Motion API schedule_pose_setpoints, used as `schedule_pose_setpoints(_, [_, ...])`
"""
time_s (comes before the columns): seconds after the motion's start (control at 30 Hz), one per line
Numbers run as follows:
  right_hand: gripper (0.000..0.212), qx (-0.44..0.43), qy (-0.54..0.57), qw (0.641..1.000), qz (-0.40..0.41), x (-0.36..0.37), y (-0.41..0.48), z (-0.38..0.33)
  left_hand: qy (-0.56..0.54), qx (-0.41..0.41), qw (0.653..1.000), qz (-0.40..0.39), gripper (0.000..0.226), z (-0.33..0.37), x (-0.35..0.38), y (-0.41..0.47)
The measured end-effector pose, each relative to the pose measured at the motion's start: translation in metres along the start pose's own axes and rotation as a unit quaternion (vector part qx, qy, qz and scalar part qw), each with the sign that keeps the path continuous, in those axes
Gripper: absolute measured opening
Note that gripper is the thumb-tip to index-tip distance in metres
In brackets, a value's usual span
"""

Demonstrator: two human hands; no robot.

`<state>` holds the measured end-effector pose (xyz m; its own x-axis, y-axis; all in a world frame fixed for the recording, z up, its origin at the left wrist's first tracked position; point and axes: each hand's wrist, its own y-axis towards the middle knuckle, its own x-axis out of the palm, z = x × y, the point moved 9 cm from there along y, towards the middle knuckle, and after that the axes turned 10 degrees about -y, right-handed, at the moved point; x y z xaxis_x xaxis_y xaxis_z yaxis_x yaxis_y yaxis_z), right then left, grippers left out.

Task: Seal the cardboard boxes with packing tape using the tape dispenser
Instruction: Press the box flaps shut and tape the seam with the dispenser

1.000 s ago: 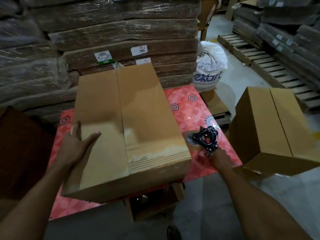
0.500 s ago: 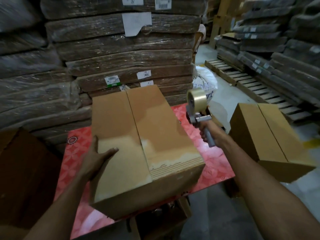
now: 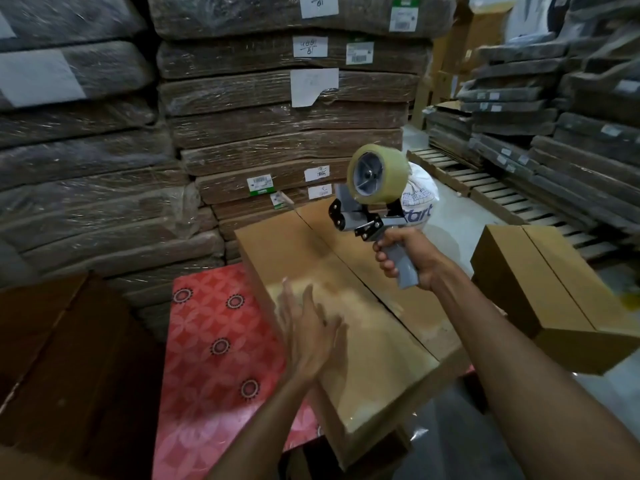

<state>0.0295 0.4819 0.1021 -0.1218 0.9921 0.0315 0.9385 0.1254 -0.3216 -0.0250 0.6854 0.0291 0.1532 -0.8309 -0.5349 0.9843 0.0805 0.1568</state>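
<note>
A long cardboard box (image 3: 363, 341) lies on a red patterned table (image 3: 211, 341), its two top flaps meeting in a centre seam. My left hand (image 3: 304, 327) is blurred, fingers straight, over the box's left flap at its left edge. My right hand (image 3: 408, 258) grips the grey handle of the tape dispenser (image 3: 374, 199), held in the air above the far right part of the box. A roll of clear tape sits on top of the dispenser. Whether tape lies on the seam cannot be told.
A second cardboard box (image 3: 554, 289) stands to the right. Dark cardboard (image 3: 69, 358) sits at the left. Wrapped stacks of flat cardboard (image 3: 277, 133) rise behind the table. A white sack (image 3: 420, 199) and wooden pallets (image 3: 502, 195) lie on the floor at the right.
My right hand picked the dispenser up off the table and raised it above the box. My left hand slid from the box's left side onto the top flap. The view swung left.
</note>
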Motion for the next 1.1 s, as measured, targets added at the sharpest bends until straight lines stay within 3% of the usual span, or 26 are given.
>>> schedule_pose_setpoints(0.03, [0.014,0.002,-0.01,1.0,-0.014,0.005,-0.001,0.002,-0.054,0.032,0.998,0.0,0.063,0.015,-0.006,0.012])
schedule_pose_setpoints(0.07, [0.009,0.001,-0.021,0.999,-0.032,0.01,-0.003,0.003,-0.157,0.002,0.987,-0.013,0.059,0.022,-0.008,0.029])
schedule_pose_setpoints(0.1, [0.008,-0.002,-0.032,0.998,-0.051,0.015,-0.006,0.004,-0.282,-0.082,0.955,-0.046,0.06,0.028,-0.007,0.044])
schedule_pose_setpoints(0.17, [0.013,-0.016,-0.048,0.995,-0.08,0.021,-0.007,0.004,-0.494,-0.271,0.814,-0.138,0.075,0.038,0.013,0.061])
schedule_pose_setpoints(0.2, [0.013,-0.023,-0.053,0.994,-0.09,0.024,-0.008,0.004,-0.546,-0.327,0.749,-0.184,0.079,0.048,0.018,0.064])
schedule_pose_setpoints(0.23, [0.013,-0.025,-0.054,0.993,-0.102,0.027,-0.008,0.003,-0.573,-0.354,0.706,-0.219,0.078,0.054,0.022,0.066])
schedule_pose_setpoints(0.3, [0.013,-0.025,-0.05,0.991,-0.12,0.031,-0.007,0.001,-0.602,-0.361,0.667,-0.25,0.063,0.059,0.019,0.07])
schedule_pose_setpoints(0.43, [0.013,-0.039,-0.049,0.987,-0.147,0.032,0.0,-0.005,-0.632,-0.358,0.66,-0.191,0.021,0.042,0.013,0.09])
schedule_pose_setpoints(0.6, [0.014,-0.05,-0.05,0.987,-0.143,0.032,0.01,-0.003,-0.524,-0.34,0.754,-0.202,0.015,0.021,0.012,0.109])
schedule_pose_setpoints(0.7, [0.015,-0.075,-0.051,0.988,-0.122,0.029,0.019,-0.004,-0.5,-0.316,0.782,-0.194,0.012,0.014,0.011,0.135])
schedule_pose_setpoints(0.97, [0.016,-0.101,-0.05,0.991,-0.069,0.036,0.061,-0.005,-0.541,-0.363,0.728,-0.213,0.021,-0.003,0.009,0.202])
schedule_pose_setpoints(1.1, [0.017,-0.109,-0.022,0.993,-0.043,0.044,0.084,-0.01,-0.552,-0.363,0.706,-0.255,0.036,-0.012,0.016,0.233])
